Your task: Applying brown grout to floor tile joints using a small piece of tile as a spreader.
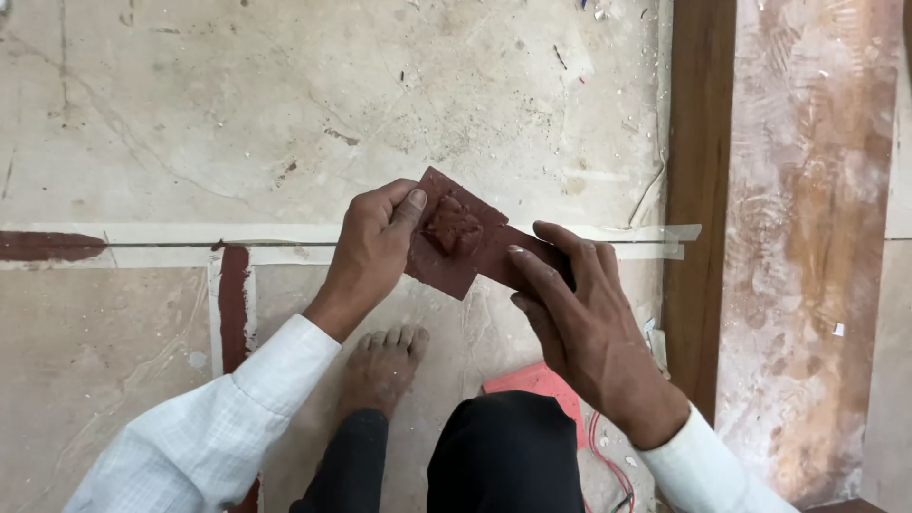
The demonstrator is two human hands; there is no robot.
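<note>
My left hand (372, 249) grips a square reddish-brown card (439, 266) by its left edge, thumb on top. A lump of reddish-brown putty (453, 228) sits on the card's middle. My right hand (575, 318) holds a second flat reddish-brown strip (513, 249), its fingers pressed along it; the strip's left end lies against the card next to the putty. Both hands hover above a dusty stone floor.
A dark wooden strip (698, 190) runs vertically at the right, with a smeared reddish board (817, 237) beyond it. Masking tape (171, 233) crosses the floor. My bare foot (383, 366) stands below the hands, beside a red flat object (537, 382) and a red wire (608, 461).
</note>
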